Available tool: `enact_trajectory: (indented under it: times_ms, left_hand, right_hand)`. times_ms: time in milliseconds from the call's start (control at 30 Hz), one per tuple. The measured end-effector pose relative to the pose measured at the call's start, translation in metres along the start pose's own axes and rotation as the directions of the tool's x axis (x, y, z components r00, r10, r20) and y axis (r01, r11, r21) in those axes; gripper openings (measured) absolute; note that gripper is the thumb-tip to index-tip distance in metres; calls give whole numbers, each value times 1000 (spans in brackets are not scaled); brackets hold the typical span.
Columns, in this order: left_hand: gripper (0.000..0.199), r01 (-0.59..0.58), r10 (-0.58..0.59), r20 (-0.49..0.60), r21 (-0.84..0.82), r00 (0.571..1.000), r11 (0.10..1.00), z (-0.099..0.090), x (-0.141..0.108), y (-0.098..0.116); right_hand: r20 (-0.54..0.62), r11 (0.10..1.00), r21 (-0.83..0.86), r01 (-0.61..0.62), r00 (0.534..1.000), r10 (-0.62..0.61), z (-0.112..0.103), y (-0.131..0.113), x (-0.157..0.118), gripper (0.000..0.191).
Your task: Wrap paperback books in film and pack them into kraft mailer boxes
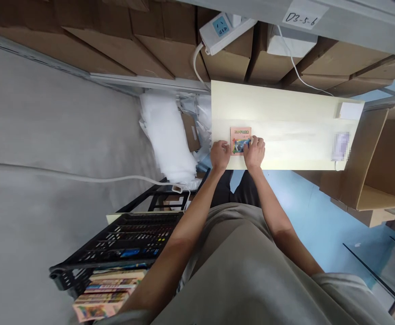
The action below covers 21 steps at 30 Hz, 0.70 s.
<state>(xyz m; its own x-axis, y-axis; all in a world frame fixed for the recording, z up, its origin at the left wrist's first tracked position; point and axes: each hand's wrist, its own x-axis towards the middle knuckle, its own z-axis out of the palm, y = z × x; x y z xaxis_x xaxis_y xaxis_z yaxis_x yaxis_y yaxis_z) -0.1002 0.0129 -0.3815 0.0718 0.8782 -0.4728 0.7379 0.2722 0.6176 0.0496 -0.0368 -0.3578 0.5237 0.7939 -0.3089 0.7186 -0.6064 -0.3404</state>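
A small pink book with a blue landscape picture on its cover lies flat on a pale cream tabletop. My left hand rests at the book's left edge, its fingers slightly bent and apart, with nothing visible in them. At the right edge is my right hand. Its thumb lies over the lower right of the cover and its fingers bend along that side, gripping the book. What the right fingertips touch underneath is hidden.
Cardboard boxes and a power strip stand behind the table. White foam wrap lies to the left. A black crate and stacked books are lower left. An open carton stands right, near a blurred purple item.
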Motion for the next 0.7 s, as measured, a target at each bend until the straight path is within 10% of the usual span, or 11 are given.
enact_trajectory:
  times_ms: [133,367,700]
  left_hand:
    - [36,92,-91,-195,-5,977,996,-16,9,-15]
    - [8,235,-241,-133,-59,961,970,-36,21,-26]
    - [10,-135,171,87,-321,981,937,-29,-9,30]
  right_hand:
    - [66,984,24,176,982,-177,12,0,-17,34]
    - [69,984,79,158,984,-163,31,8,-26,36]
    - [167,852,523,-17,983,-83,16,33,-4,34]
